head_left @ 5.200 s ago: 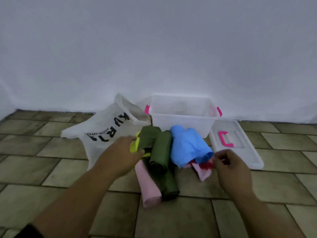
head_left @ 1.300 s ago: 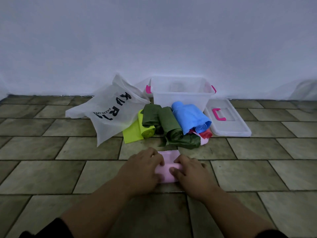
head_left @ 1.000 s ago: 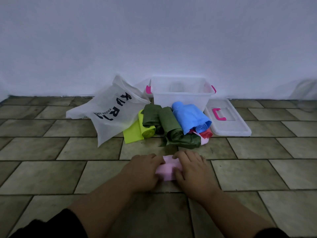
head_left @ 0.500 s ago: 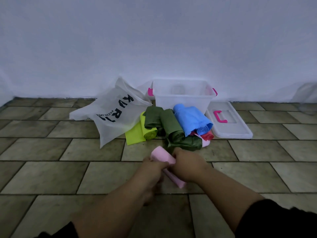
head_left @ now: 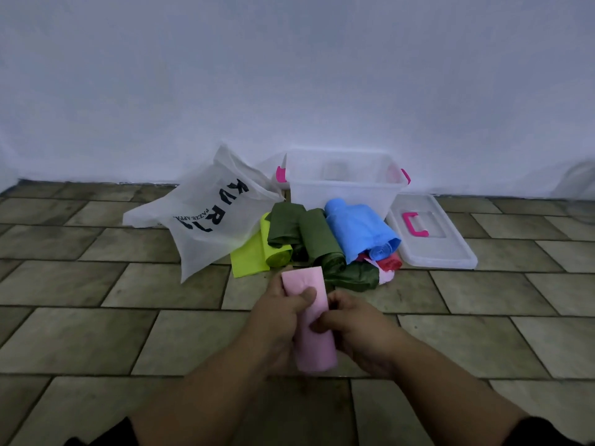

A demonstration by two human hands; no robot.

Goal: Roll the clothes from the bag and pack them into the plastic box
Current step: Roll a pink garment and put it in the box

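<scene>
Tiled floor [head_left: 96,333]: white bag [head_left: 209,217], rolled clothes pile [head_left: 325,243], clear plastic box [head_left: 344,191] by wall, lid [head_left: 434,239] beside it.

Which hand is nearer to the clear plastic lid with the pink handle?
Right. The right hand grips the pink rolled garment on the side toward the clear plastic lid; the left hand grips its far side.

Both hands, left [head_left: 279,320] and right [head_left: 360,333], grip pink roll [head_left: 311,323] above tiled floor [head_left: 96,333]; plastic box [head_left: 344,188] beyond.
</scene>
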